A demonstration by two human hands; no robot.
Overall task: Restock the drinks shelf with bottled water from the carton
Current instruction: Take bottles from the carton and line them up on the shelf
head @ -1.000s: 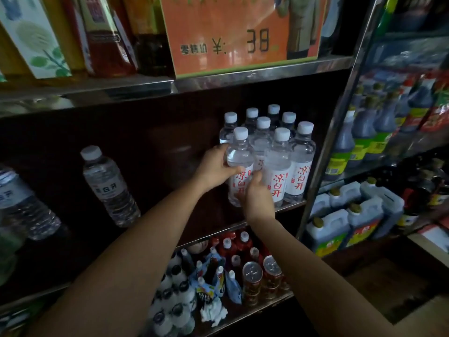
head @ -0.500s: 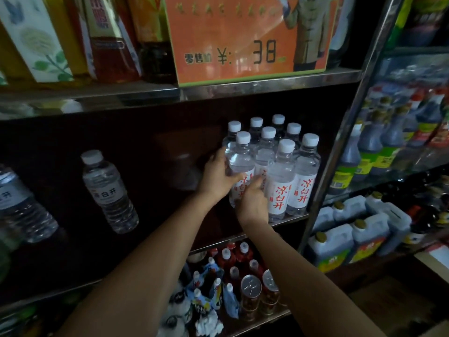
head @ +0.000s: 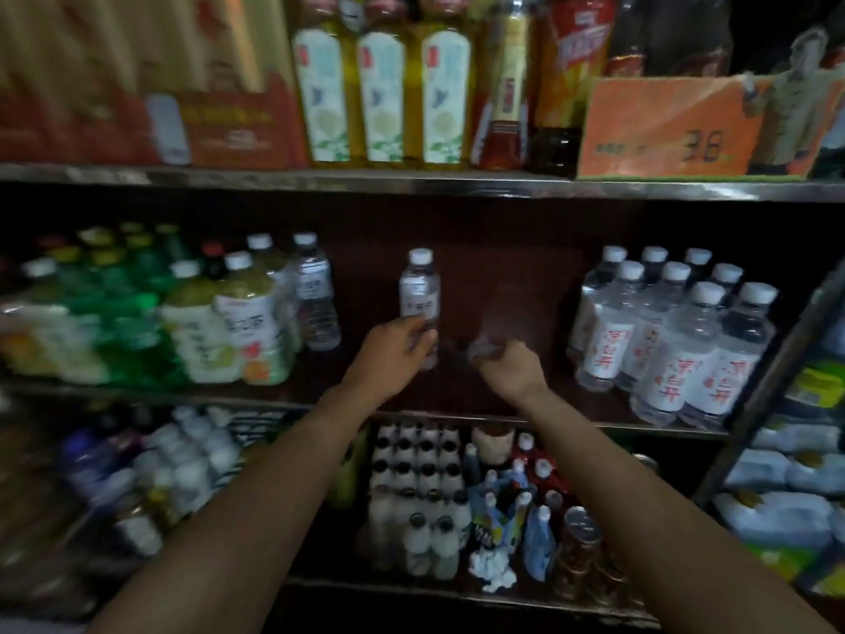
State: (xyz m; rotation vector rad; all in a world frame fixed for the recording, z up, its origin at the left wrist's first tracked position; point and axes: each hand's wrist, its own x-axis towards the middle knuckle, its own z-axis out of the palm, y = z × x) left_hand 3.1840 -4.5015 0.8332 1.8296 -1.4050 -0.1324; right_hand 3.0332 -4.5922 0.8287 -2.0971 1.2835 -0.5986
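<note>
Left hand [head: 395,345] up at the middle shelf [head: 457,416], grip curled round the lower part of a small water bottle [head: 419,295] with a white cap. Bottle upright, in the bare gap in the middle of the shelf. Right hand [head: 507,366] just beside it, fingers curled in; something pale and blurred at the fingertips, cannot tell what, so cannot tell whether that grip holds anything. To the right on the same shelf, a tight bunch of water bottles [head: 672,345] with white caps and red writing on the labels, standing in rows, well apart from the held one. To the left, one more clear bottle [head: 315,295] next to green and yellow drink bottles [head: 228,322]. On the shelf above, tall yellow bottles [head: 382,93] and an orange price sign [head: 667,130] with "38". On the shelf below, little white bottles [head: 418,501] and cans [head: 580,537]. Much of the left side blurred.
</note>
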